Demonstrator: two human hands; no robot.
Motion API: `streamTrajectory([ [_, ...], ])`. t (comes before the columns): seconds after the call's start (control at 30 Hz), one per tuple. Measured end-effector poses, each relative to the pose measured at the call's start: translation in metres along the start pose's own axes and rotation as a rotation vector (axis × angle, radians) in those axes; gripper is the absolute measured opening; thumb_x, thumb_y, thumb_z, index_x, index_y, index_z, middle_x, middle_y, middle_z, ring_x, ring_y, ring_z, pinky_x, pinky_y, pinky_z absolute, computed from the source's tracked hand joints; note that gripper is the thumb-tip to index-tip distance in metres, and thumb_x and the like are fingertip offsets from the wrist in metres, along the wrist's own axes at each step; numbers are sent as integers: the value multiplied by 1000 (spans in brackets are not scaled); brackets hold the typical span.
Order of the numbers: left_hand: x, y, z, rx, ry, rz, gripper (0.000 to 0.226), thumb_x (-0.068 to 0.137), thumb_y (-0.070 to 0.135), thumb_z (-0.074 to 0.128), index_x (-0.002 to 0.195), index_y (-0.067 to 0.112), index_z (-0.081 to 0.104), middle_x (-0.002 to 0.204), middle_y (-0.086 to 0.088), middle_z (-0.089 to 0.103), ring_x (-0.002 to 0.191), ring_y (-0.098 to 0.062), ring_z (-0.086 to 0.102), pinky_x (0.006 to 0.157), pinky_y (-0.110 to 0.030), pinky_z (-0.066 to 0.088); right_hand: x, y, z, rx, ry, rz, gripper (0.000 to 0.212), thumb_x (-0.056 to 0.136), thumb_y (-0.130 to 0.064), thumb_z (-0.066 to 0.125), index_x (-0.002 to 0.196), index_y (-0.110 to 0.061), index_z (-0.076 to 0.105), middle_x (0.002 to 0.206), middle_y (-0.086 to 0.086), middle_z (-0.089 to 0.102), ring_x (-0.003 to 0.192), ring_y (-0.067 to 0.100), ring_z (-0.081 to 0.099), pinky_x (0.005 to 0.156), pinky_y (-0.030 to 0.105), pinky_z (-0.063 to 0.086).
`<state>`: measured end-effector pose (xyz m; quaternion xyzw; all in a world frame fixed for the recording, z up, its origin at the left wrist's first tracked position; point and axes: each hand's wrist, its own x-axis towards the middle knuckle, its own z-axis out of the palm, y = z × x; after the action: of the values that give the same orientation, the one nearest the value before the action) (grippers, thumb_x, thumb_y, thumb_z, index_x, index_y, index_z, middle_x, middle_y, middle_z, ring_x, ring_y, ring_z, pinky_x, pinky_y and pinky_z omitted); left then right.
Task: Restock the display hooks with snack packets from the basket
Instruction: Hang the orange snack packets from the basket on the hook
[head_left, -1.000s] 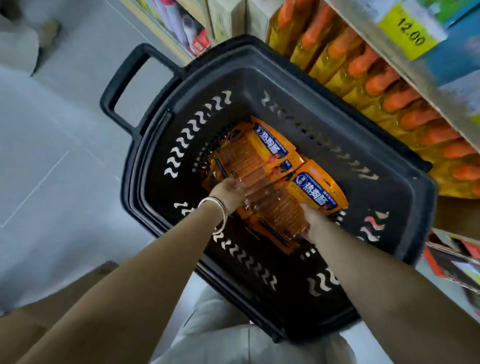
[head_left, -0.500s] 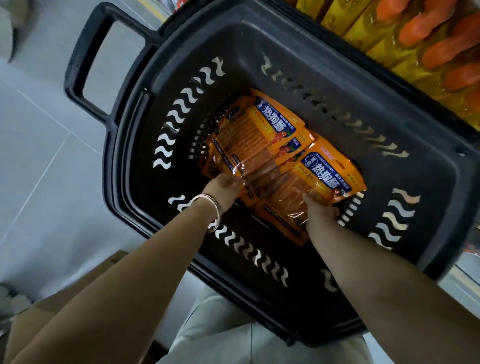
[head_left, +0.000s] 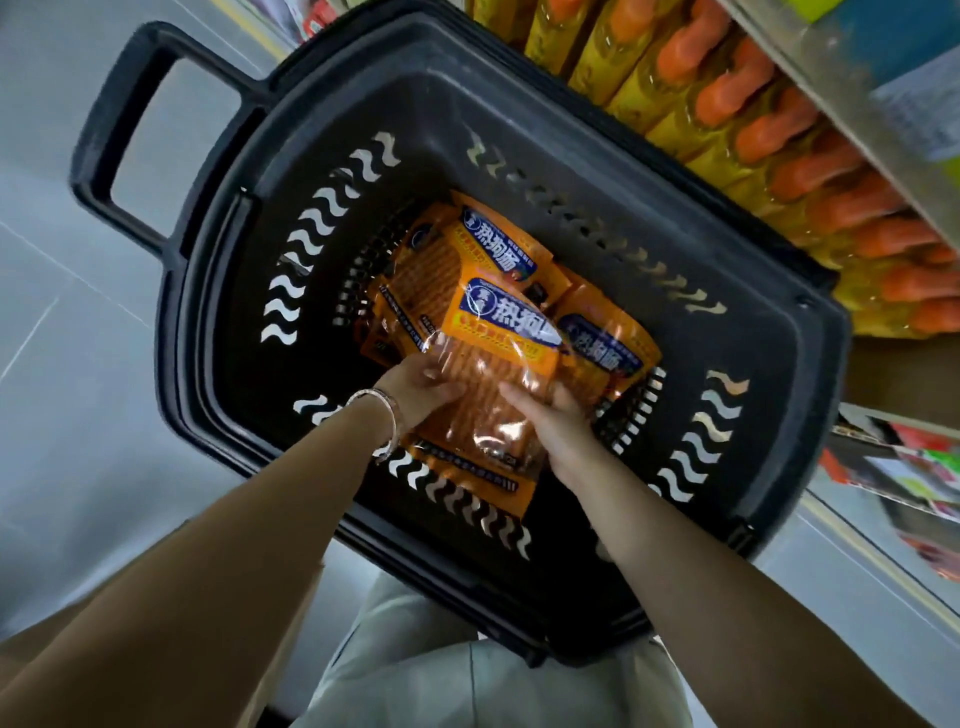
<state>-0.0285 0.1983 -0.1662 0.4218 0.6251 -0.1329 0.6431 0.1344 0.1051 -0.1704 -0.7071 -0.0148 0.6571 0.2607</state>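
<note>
Gripping one packet (head_left: 498, 338), left hand (head_left: 421, 387) and right hand (head_left: 553, 418) hold it over at least three more in one basket (head_left: 597, 171)

basket (head_left: 519, 104): black plastic, wavy slots in walls, loop handle at one end | pile of packets (head_left: 467, 244): orange, blue labels, clear windows showing sticks, flat and overlapping on basket bottom | top packet (head_left: 493, 364): tilted above pile, lower end held by left grip (head_left: 421, 384) and right grip (head_left: 561, 415)
</note>
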Motion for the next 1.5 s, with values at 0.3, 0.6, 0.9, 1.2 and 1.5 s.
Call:
streamTrajectory([
  [0.3,20,-16,-18,4,249,-162,51,89,35,59,133,14,40,123,-11,56,109,-30,55,91,-39,44,71,29,-40,180,621,204,79,78,-38,74,143,-19,32,144,11,41,128,33,45,105,47,40],
  [0.6,24,-12,-9,129,219,-113,47,89,40,57,131,24,44,112,-2,57,94,-21,53,80,-34,43,99,33,-36,184,625,329,99,51,-36,91,134,-15,42,133,12,52,120,35,52,101,49,43],
  [0.9,-27,18,-13,-241,255,9,32,75,9,62,103,23,54,86,2,62,76,-15,60,55,-25,44,3,26,-45,261,485,-37,49,70,-24,82,114,-18,62,103,3,68,88,21,66,69,30,55],
  [1.2,-129,59,-8,-234,243,182,52,81,61,55,124,31,54,121,3,61,110,-24,58,97,-42,45,-120,-14,-66,-336,404,-375,49,96,-54,34,107,-13,58,100,6,61,102,26,58,93,39,45],
  [1.5,-230,63,67,-207,313,520,35,95,41,47,116,16,58,114,-6,64,108,-23,57,94,-30,41,-242,34,-111,-141,701,-874,16,98,-15,48,94,-7,61,69,-16,51,71,8,49,66,25,35],
])
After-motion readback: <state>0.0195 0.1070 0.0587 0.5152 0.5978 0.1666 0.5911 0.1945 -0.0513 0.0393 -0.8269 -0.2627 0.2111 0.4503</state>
